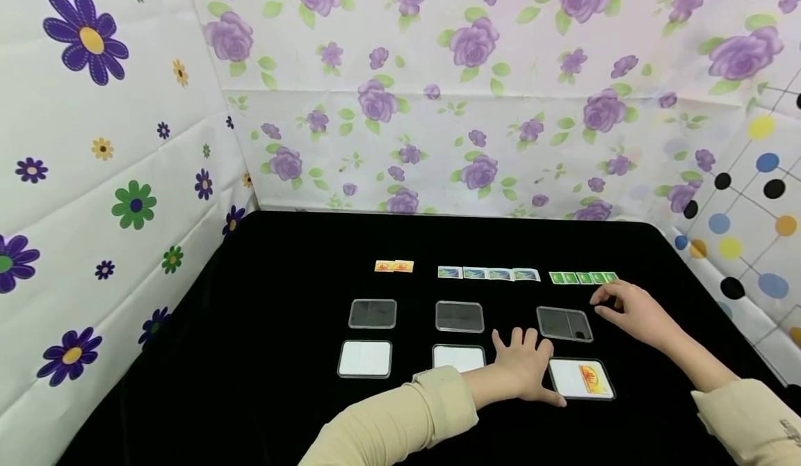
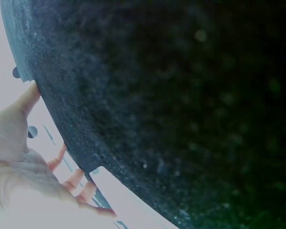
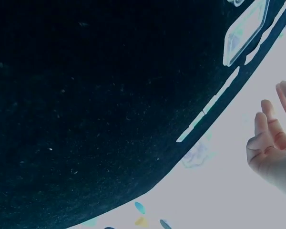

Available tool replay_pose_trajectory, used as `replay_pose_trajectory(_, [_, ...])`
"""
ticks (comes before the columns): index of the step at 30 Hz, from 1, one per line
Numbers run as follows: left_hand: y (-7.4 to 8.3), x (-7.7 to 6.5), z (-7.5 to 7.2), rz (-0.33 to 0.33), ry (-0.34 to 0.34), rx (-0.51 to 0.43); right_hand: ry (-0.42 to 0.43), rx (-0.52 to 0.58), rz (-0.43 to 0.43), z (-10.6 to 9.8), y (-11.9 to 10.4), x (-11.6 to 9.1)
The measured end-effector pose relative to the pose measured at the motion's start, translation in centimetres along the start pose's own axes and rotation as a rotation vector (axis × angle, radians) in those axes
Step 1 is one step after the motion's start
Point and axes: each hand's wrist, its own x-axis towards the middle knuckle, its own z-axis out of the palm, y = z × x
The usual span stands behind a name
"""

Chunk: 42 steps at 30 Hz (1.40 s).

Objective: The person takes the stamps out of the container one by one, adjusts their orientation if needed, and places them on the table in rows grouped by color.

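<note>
My left hand [image 1: 519, 368] is spread out, its thumb and fingers at the left edge of a white-lined clear case [image 1: 566, 377]; whether it touches the case I cannot tell. An orange card [image 1: 593, 380] lies in that case, toward its right side. Above the table, my right hand [image 1: 635, 313] has loosely bent fingers and nothing visible in them. It is nearest to the row of small green cards [image 1: 578, 278] and a clear lid [image 1: 563, 323]. The right wrist view shows the same hand [image 3: 271, 150] empty.
Two more clear lids [image 1: 373, 314] lie to the left, behind two white-lined cases [image 1: 365, 359]. Farther back are a pair of orange cards [image 1: 394, 266] and a row of several blue cards [image 1: 488, 273]. Black cloth [image 1: 263, 327] covers the table, with patterned sheets behind.
</note>
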Motion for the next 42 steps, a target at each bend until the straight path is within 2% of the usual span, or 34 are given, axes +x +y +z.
replay_pose_trajectory(10, [0.0,0.0,-0.4,-0.016,-0.002,-0.01,0.083,-0.015,-0.041,0.3,-1.4,-1.3])
replay_pose_trajectory(22, [-0.1,-0.1,0.1,-0.013,-0.005,-0.006,0.097,-0.038,0.033,1.4,-2.5,-3.4])
replay_pose_trajectory(29, [-0.1,-0.2,0.0,-0.007,0.002,-0.012,0.042,-0.048,0.074,2.0,-3.4,-4.6])
replay_pose_trajectory(42, [0.0,-0.1,-0.4,0.002,-0.017,0.009,-0.057,-0.033,0.057,2.5,-4.6,-6.0])
